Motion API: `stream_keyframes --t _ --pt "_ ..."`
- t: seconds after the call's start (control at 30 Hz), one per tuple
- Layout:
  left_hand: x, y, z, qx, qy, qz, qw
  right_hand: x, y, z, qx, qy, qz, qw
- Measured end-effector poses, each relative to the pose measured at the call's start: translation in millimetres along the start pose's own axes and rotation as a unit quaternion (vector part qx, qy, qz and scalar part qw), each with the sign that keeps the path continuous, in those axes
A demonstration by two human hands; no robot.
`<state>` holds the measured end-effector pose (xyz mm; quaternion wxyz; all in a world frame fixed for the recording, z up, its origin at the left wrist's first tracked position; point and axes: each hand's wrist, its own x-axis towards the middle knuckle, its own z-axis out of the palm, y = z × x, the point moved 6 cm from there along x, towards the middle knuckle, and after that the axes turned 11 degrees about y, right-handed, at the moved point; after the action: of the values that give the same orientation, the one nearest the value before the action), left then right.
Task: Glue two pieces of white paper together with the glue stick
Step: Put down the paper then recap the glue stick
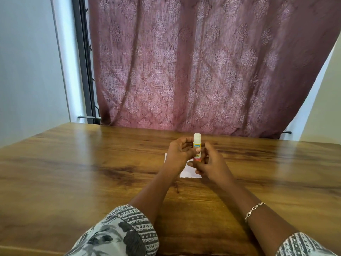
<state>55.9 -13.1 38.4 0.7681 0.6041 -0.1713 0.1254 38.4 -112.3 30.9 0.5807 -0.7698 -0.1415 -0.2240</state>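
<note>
A person sits at a wooden table (77,163), both forearms reaching forward over it. The left hand (180,153) holds a glue stick (196,145) upright above the table, fingers curled around the tube and the thumb pressed across its front. The tube is yellow and white with a reddish base, and its white top points up; whether that top is a cap or bare glue is too small to tell. The right hand (209,164) is just beside the lower end of the stick, fingers loosely bent and partly apart; whether they grip the base cannot be told, since the hand blurs there.

Under both hands lies white paper (190,173) flat on the table. The hands cover most of it, so only a left edge and a near corner show, and it is unclear whether this is 1 sheet or 2.

The right wrist wears a thin chain bracelet (254,209). Patterned grey-and-white sleeves (125,235) cover both upper forearms. Behind the table hangs a mauve patterned curtain (203,61), with a dark window frame (84,58) and pale wall (27,61) to its left.
</note>
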Motion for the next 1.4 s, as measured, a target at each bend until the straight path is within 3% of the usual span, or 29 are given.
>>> stream_keyframes --t 0.2,0.43,0.63,0.83,1.07,1.4 --pt "3.6 -1.2 -3.8 0.038 0.02 0.007 0.999 0.9 4.8 2.9 0.069 -0.033 0.036 0.996" --pt "1.2 0.5 -1.4 0.029 0.005 0.006 1.0 2.0 7.0 3.3 0.027 -0.01 0.003 1.0" --pt "2.8 -0.5 -4.0 0.035 0.02 0.004 0.999 4.1 10.9 5.0 0.127 -0.042 0.046 0.99" --pt "1.6 -0.5 -0.8 0.016 0.005 0.002 1.0 3.7 10.5 0.5 0.009 -0.011 0.012 1.0" --pt "0.8 -0.2 -2.0 0.064 0.016 0.021 0.998 0.7 13.1 0.3 0.087 -0.033 0.032 0.995" --pt "0.2 -5.4 0.0 0.077 0.023 0.028 0.996 -1.5 11.6 -3.3 -0.019 -0.003 -0.018 1.0"
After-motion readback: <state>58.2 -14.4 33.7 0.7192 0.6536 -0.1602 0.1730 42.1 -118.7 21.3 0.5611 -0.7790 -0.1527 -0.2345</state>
